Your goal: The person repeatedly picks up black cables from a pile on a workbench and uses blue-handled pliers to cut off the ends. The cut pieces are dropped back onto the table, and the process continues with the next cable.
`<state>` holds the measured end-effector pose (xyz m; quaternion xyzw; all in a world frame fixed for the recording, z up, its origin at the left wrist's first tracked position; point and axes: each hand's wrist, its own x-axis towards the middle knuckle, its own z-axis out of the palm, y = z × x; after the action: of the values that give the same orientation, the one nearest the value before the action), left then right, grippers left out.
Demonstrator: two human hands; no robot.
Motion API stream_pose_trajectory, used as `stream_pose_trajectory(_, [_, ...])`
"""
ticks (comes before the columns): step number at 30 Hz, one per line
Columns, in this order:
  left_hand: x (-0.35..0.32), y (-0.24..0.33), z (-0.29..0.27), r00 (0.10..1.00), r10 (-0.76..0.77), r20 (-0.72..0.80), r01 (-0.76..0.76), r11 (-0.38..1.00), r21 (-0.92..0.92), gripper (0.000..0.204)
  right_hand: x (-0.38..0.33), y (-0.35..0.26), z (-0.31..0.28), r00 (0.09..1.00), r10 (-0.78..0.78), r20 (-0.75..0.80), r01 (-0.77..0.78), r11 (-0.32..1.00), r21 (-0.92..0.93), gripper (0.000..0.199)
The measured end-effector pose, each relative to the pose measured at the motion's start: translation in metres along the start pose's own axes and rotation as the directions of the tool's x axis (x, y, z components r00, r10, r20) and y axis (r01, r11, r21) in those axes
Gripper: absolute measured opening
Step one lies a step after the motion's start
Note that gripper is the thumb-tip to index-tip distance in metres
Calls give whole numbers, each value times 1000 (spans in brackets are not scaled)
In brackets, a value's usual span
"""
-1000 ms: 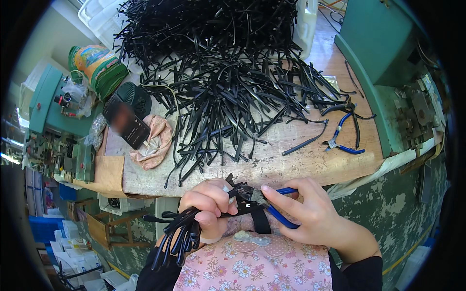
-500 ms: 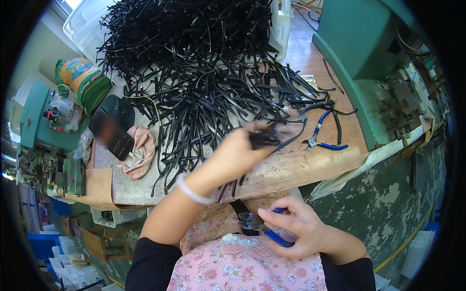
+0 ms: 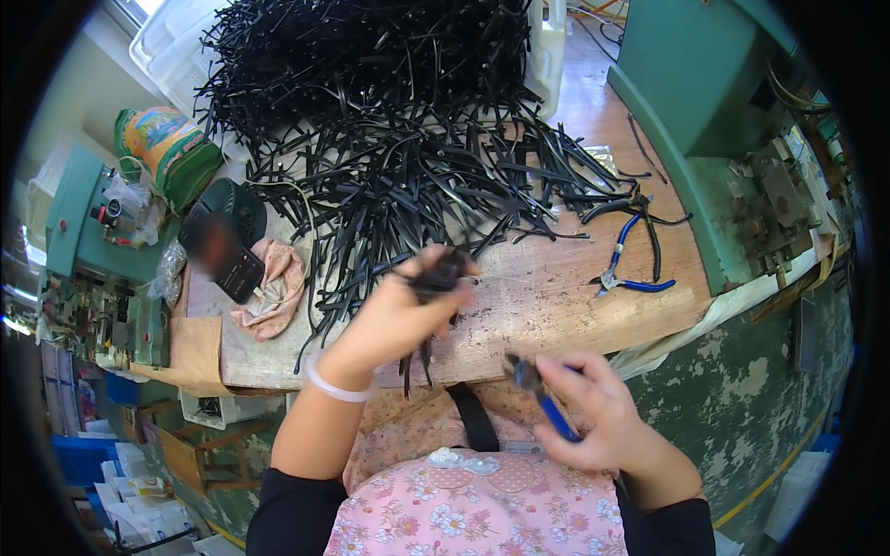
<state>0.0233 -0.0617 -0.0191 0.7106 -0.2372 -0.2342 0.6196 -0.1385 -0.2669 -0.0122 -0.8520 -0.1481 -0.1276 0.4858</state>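
Observation:
My left hand is closed round a bunch of slim black plastic pieces that look like eyeglass temples. Some of their ends stick out below the hand, over the table's front edge; motion blurs the fingers. Lower right, in front of the table, my right hand grips blue-handled cutting pliers, jaws pointing up and left. The pliers are apart from the bunch. Beyond my left hand lies a big loose spread of the same black temples, heaped higher in a white crate at the back.
Another pair of blue-handled pliers lies on the table's right, beside black-handled pliers. A green machine stands at the right, another at the left. A phone leans near a pink cloth and a colourful bag.
My left hand has drawn back and left with the bunch, away from the table's right part. My right hand has raised the pliers slightly, turning their jaws upward.

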Motion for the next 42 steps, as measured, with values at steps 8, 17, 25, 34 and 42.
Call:
stream_pose_trajectory(8, [-40, 2, -14, 998, 49, 44, -4, 710, -704, 30, 22, -3, 11, 973, -87, 213, 144, 952, -270, 64])
stream_pose_trajectory(17, [-43, 2, -10, 971, 236, 39, -135, 676, -724, 30, 32, -6, 7, 944, -141, 298, 223, 938, -264, 59])
stream_pose_trajectory(25, [-65, 7, 23, 676, 666, -316, -713, 700, -48, 29, 33, -7, -5, 943, -78, 324, 118, 987, -106, 65])
stream_pose_trajectory(34, [-69, 10, 39, 550, 703, -451, -757, 648, 87, 27, 30, -13, 4, 957, -80, 279, 116, 987, -115, 67])
stream_pose_trajectory(42, [-60, 17, 13, 890, 360, -278, -452, 633, -628, 30, 23, -15, -2, 979, -8, 204, -30, 983, 180, 67])
